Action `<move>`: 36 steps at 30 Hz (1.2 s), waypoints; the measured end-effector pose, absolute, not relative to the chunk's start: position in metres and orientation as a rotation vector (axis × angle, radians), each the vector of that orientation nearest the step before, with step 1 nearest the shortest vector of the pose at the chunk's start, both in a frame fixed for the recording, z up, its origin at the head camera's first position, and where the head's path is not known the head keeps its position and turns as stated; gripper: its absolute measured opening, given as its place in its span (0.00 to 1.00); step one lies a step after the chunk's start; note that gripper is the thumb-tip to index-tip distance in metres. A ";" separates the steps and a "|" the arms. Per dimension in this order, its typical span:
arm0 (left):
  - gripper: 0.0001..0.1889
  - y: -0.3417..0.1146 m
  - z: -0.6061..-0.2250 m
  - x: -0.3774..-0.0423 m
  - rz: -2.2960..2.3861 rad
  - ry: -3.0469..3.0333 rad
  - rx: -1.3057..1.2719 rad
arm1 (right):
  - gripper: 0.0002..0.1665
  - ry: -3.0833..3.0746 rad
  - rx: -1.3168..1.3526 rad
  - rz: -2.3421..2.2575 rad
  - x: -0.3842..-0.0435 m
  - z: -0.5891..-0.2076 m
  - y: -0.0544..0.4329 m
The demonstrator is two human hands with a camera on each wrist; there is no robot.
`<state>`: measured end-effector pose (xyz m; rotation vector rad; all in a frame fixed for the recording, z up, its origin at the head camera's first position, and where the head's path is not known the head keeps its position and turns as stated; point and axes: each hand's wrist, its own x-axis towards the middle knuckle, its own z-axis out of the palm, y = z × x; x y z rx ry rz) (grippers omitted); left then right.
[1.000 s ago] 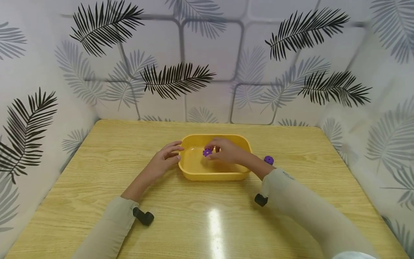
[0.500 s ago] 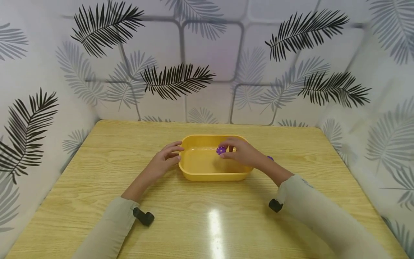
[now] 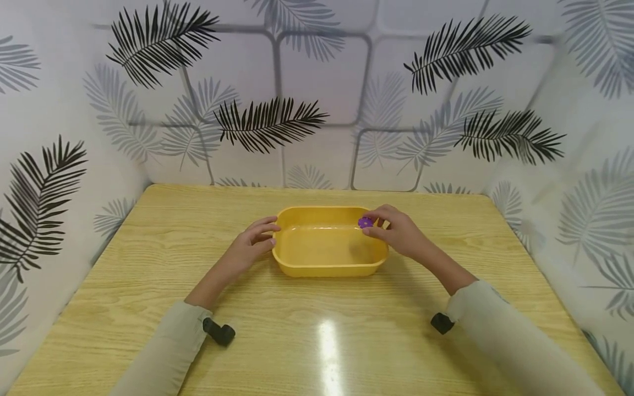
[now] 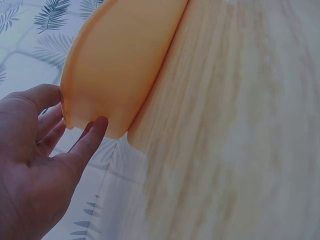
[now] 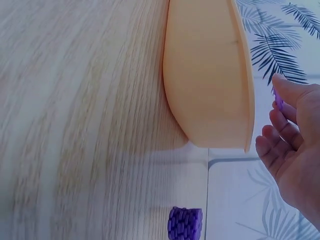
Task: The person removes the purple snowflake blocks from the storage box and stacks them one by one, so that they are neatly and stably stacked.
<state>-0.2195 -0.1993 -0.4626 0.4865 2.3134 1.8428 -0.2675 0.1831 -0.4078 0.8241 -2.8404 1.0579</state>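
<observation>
A yellow plastic tray (image 3: 329, 269) stands on the table. At its left end my left hand (image 3: 246, 245) rests with loosely spread fingers touching the rim; in the left wrist view the thumb lies against the outer wall. My right hand (image 3: 399, 233) pinches a purple snowflake disc (image 3: 365, 223) between thumb and finger, over the tray's right end. From the right wrist, the disc shows edge-on. A stack of purple snowflake discs (image 5: 185, 223) stands on the table beyond the tray's right end; in the head view the right hand hides it.
The wood-grain table (image 3: 277, 341) reaches back to a leaf-patterned wall (image 3: 317, 154). Similar patterned walls rise at both sides. A dark wrist device (image 3: 219, 332) shows at the left cuff and another black device (image 3: 442, 323) at the right.
My right hand has moved right with the pinched disc, from the middle of the tray to its right end. The stack has gone behind the hand. The left hand has stayed put.
</observation>
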 end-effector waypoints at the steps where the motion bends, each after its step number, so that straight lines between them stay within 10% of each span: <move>1: 0.22 -0.199 -0.463 -0.219 1.844 2.313 0.484 | 0.22 -2.833 0.812 1.057 -0.268 -0.408 0.186; 36: 0.22 -0.199 -0.466 -0.222 1.842 2.326 0.495 | 0.34 -3.028 0.373 1.363 -0.265 -0.446 0.286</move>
